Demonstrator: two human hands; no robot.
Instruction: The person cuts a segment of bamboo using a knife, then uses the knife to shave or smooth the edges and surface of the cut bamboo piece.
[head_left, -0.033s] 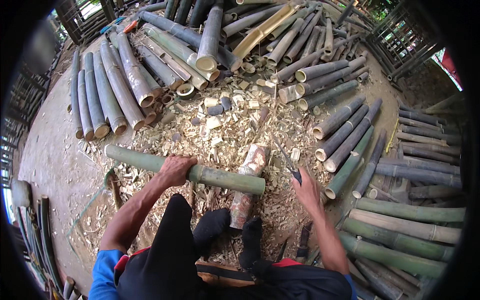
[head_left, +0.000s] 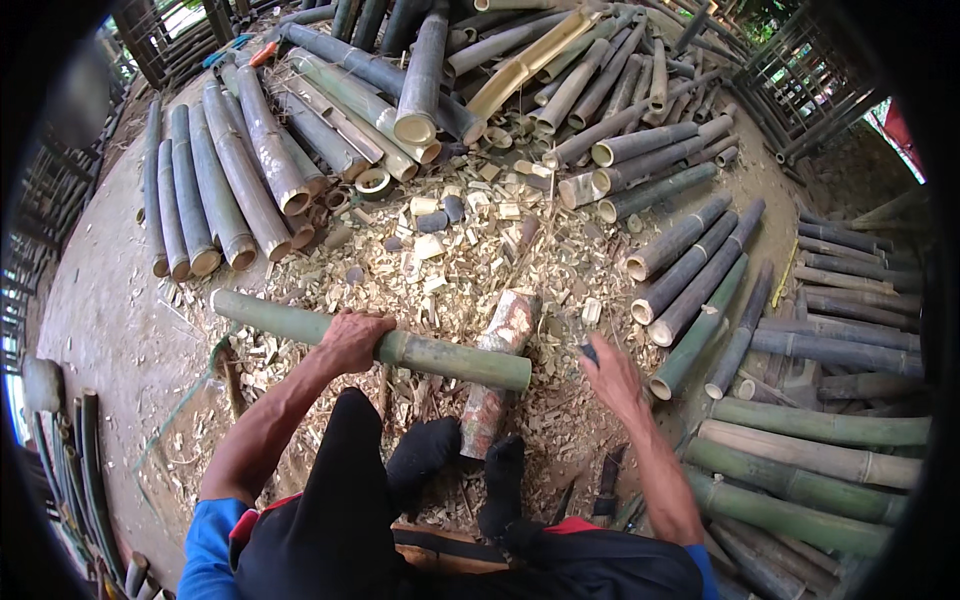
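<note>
The left hand [head_left: 352,340] is clamped around a green bamboo pole [head_left: 300,325] that runs left to right across a wooden block [head_left: 500,355] — its cut end pokes out just right of the block. The right hand [head_left: 612,378] is closed on a dark-handled tool [head_left: 589,352] beside that end — the nearer hand to it.

A long green bamboo pole [head_left: 400,345] lies nearly level across a wooden chopping block [head_left: 497,360], its cut end pointing right, amid pale chips.
</note>
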